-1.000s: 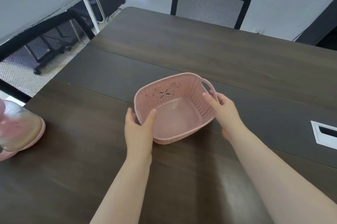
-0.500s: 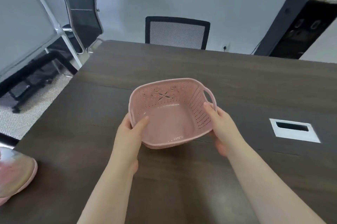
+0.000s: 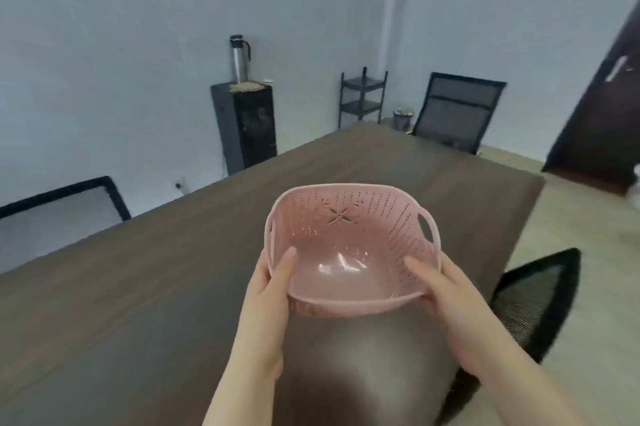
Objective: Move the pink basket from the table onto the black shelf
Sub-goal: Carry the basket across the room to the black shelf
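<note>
Pink basket (image 3: pixel 349 249): held in the air above the dark bench (image 3: pixel 138 287), lifted clear of its top; empty, tilted a little toward the camera, perforated walls, a flower cut-out on the far wall, a loop handle on its right side.
Left hand (image 3: pixel 268 290): clasps the basket's near-left rim, thumb inside the wall, the other fingers hidden beneath.
Right hand (image 3: pixel 446 290): clasps the near-right rim below the loop handle, thumb inside, the other fingers hidden outside the wall.
Black shelf (image 3: pixel 362 96): small open rack with tiers, against the far wall beyond the bench's far corner, well apart from the basket; tiers look bare.
Black cabinet (image 3: pixel 247 127): left of the shelf by the wall, a steel flask (image 3: pixel 239 60) upright on top.
Chairs: one mesh chair (image 3: pixel 457 113) at the bench's far end, right of the shelf; another (image 3: pixel 540 297) just right of the right forearm; a third (image 3: pixel 65 203) at the left edge.
Bin (image 3: pixel 402 119): small, between shelf and far chair.
</note>
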Available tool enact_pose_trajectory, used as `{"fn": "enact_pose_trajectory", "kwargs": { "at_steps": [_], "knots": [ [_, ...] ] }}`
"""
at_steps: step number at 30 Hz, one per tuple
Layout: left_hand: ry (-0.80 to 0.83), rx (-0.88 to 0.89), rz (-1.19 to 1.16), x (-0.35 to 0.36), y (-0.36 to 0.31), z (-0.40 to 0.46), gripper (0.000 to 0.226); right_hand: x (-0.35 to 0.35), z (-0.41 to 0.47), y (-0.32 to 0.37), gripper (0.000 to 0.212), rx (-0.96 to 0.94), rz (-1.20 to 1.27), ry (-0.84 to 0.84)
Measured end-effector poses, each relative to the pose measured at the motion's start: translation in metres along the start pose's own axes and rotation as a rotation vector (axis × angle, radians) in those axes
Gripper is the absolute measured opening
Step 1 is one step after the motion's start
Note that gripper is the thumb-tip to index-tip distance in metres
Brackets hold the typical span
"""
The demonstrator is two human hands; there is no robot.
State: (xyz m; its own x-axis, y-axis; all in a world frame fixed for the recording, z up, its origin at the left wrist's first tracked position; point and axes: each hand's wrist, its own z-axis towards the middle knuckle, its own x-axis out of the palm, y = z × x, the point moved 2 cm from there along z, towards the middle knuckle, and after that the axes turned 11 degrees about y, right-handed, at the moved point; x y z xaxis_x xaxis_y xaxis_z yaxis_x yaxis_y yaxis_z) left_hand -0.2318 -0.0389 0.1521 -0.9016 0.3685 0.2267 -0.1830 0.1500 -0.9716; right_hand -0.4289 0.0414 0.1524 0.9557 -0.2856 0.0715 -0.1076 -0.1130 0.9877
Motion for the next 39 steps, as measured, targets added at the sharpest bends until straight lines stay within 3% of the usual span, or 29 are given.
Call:
{"fn": "enact_pose_trajectory", "kwargs": {
  "at_steps": [8,15,20,28,39],
  "knots": [
    [0.508,-0.093,0.083,0.190,0.033,-0.014,0.029,-0.157,-0.132,0.003,0.034,-0.012,0.058,-0.523],
    [0.850,-0.139,0.155,0.330,0.066,-0.030,0.032,-0.272,-0.203,0.000,0.033,-0.083,0.070,-0.797],
    [0.878,-0.178,0.147,0.430,0.095,-0.022,0.027,-0.363,-0.216,0.001,0.039,-0.079,0.050,-0.880],
    [0.766,-0.211,0.141,0.565,0.126,0.006,0.033,-0.500,-0.202,0.008,0.039,-0.052,0.044,-0.872],
    [0.712,-0.313,0.172,0.685,0.184,0.091,0.034,-0.639,-0.126,-0.011,0.028,-0.001,0.118,-0.844]
  ]
}}
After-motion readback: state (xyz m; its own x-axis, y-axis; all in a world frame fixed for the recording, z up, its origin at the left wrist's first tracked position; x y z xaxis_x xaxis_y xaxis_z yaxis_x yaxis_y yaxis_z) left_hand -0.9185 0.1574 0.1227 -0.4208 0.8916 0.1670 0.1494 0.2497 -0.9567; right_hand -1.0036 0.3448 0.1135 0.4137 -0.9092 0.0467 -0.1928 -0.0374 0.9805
